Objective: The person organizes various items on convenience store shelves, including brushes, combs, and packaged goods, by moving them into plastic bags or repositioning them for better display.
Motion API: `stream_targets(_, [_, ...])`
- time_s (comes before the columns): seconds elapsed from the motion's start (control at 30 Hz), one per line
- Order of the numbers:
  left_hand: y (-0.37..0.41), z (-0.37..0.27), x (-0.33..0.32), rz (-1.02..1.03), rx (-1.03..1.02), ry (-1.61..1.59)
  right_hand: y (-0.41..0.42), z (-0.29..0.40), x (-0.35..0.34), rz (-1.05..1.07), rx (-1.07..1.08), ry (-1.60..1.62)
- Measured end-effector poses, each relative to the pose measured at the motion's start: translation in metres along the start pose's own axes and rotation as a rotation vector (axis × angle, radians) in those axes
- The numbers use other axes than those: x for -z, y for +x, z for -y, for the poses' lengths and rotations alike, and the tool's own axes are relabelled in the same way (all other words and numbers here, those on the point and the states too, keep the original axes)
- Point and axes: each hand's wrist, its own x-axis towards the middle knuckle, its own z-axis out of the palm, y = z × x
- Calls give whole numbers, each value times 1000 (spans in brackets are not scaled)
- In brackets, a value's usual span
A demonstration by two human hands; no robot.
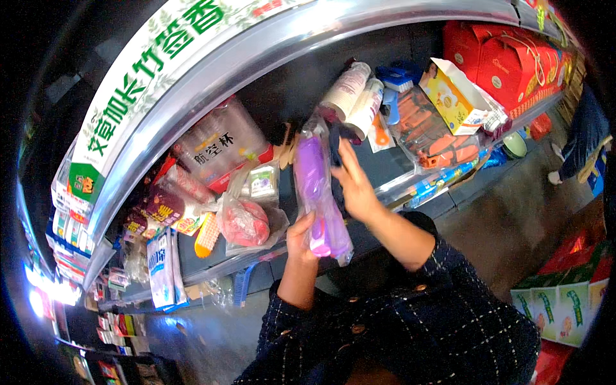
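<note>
A long purple plastic article in a clear plastic bag [310,168] stands out over the shelf in front of me. My left hand [302,238] grips its lower end, thumb on the wrapping. My right hand [355,185], slightly blurred, is at the bag's right side with fingers stretched upward. Between that hand and the bag runs a narrow dark article [335,144], mostly covered. Whether my right fingers grip it, I cannot tell. Just above the hands, wrapped stacks of paper cups [346,91] lie on the shelf.
Left on the shelf are a pack of clear plastic cups [224,147], a bagged red article [245,224] and a yellow-handled brush [207,236]. Bagged orange-handled tools [433,139], an open yellow carton [455,98] and red gift boxes [505,72] lie right. Another person's legs [580,139] show far right.
</note>
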Motion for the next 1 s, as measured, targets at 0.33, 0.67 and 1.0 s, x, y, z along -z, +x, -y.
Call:
stream_targets(0.33, [-2, 12, -9, 323, 312, -1142, 50, -4, -3, 91, -347, 1057])
stream_targets(0.67, [-4, 25, -11, 435, 418, -968, 48, -63, 3, 489, -450, 1660])
stream_targets(1.0, [12, 24, -12, 307, 392, -954, 28, -28, 6, 377, -440, 1350])
